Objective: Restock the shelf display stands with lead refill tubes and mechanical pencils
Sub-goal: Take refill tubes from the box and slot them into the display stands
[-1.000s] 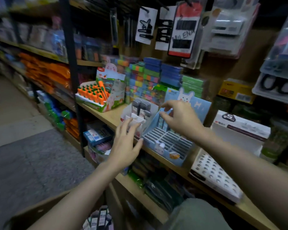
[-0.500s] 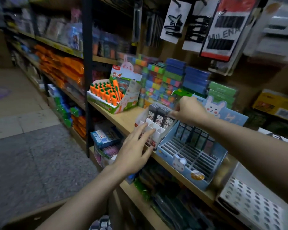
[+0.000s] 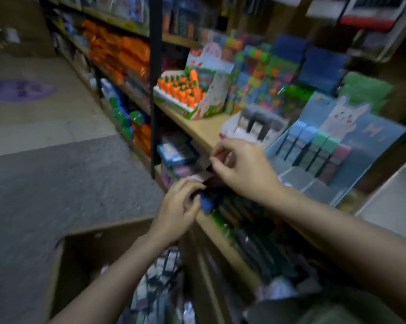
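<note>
Lead refill tubes stand upright in the back row of a small white display stand on the wooden shelf, dark bodies with pale labels, all smeared by motion blur. Just right of it sits the blue display stand with the white rabbit on its backboard, and a row of blue, green and reddish capped tubes lines its upper tier. In front of the shelf edge, both hands meet. The left hand has its fingers curled around a small dark item with a blue part; what that item is, the blur does not let me tell. The right hand sits just above and touching the same spot, thumb and forefinger drawn together in a pinch over the item's dark top end. Down low, near the left forearm, an open cardboard box rests on the floor, with a jumble of dark and pale packets inside. Further back on the shelf, a carrot-themed stand holds orange carrot-shaped pieces upright, and stacks of colourful blocks rise behind the white stand. Orange packages fill the far shelving along the aisle.
</note>
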Demonstrator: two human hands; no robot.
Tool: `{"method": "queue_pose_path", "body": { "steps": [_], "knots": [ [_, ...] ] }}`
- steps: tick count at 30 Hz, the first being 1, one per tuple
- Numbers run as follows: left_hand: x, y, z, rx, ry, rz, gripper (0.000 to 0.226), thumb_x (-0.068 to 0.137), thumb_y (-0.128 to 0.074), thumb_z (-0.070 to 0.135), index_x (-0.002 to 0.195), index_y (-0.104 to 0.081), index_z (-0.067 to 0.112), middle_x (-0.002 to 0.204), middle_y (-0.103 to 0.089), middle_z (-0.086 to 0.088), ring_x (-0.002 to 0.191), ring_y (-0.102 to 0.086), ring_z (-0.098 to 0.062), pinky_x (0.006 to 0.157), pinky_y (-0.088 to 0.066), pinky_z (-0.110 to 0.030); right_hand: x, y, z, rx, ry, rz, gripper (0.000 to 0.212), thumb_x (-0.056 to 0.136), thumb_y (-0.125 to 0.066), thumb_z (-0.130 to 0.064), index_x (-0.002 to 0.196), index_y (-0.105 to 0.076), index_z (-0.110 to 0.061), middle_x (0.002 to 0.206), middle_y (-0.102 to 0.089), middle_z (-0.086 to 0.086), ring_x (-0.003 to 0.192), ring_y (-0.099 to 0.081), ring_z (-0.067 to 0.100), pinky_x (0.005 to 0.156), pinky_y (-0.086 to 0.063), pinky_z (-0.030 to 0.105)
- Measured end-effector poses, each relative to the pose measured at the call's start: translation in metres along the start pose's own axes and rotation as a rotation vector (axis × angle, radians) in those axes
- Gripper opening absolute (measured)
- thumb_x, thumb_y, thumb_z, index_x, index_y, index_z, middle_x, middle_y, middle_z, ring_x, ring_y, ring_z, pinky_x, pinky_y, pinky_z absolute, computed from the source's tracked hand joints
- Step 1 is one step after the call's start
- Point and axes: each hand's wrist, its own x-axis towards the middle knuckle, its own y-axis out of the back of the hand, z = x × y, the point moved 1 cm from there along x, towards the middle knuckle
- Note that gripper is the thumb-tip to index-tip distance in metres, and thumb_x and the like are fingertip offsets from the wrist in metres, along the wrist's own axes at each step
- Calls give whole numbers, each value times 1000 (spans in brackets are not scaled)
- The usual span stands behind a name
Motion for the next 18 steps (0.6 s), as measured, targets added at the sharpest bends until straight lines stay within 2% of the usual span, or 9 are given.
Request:
{"method": "queue_pose_path", "body": {
  "steps": [2, 4, 7, 9, 11, 14, 16, 18],
  "knots": [
    [-54, 8, -38, 40, 265, 12, 21, 87, -61, 1, 106, -66, 9, 108, -64, -5, 104, -60, -19, 92, -46, -25, -31, -55, -23, 96, -57, -255, 9, 80, -63, -27, 82, -69, -21, 79, -71, -6, 75, -66, 10, 72, -53, 30],
    [-109, 13, -72, 90, 573, 36, 19, 86, -62, 1, 104, -67, 4, 106, -67, -12, 102, -62, -27, 90, -46, -30, -62, -111, -39, 176, -175, -473, 12, 83, -62, -22, 86, -72, -17, 87, -74, 0, 83, -68, 14, 76, -50, 25],
    [-184, 7, -110, 59, 947, 74, 15, 87, -64, 4, 102, -66, 2, 97, -69, -13, 97, -64, -30, 72, -37, -22, -111, -185, -50, 331, -418, -705, 17, 87, -59, -12, 95, -74, -10, 99, -74, 8, 93, -66, 17, 77, -45, 21],
    [-220, 1, -129, 18, 1162, 101, 21, 87, -65, 6, 108, -64, 2, 102, -68, -13, 100, -63, -29, 72, -37, -20, -139, -224, -44, 320, -555, -792, 20, 90, -57, -15, 102, -72, -10, 107, -72, 10, 105, -64, 23, 82, -43, 22],
    [-244, -5, -144, 1, 1289, 134, 26, 86, -67, 7, 111, -62, 0, 109, -67, -18, 103, -62, -30, 81, -44, -26, -161, -254, -32, 321, -701, -821, 19, 90, -61, -19, 99, -71, -6, 102, -71, 13, 102, -64, 25, 79, -41, 24],
    [-263, -15, -153, 40, 1370, 230, 30, 83, -71, 9, 110, -62, -2, 109, -66, -20, 104, -62, -33, 92, -48, -38, -186, -290, -17, 291, -843, -847, 25, 88, -69, -29, 96, -67, -5, 96, -69, 12, 96, -63, 24, 80, -46, 29],
    [-273, -23, -153, 69, 1391, 315, 32, 80, -74, 10, 109, -62, 0, 109, -64, -16, 103, -61, -32, 93, -48, -38, -199, -311, -16, 279, -882, -849, 34, 84, -72, -37, 104, -63, -11, 100, -69, 8, 97, -62, 24, 80, -48, 30],
    [-279, -29, -153, 74, 1402, 357, 36, 78, -77, 10, 110, -62, 1, 108, -64, -14, 102, -61, -29, 92, -48, -35, -207, -329, -20, 282, -921, -830, 39, 82, -74, -42, 104, -58, -14, 96, -68, 6, 92, -61, 23, 72, -44, 27]
  ]
}}
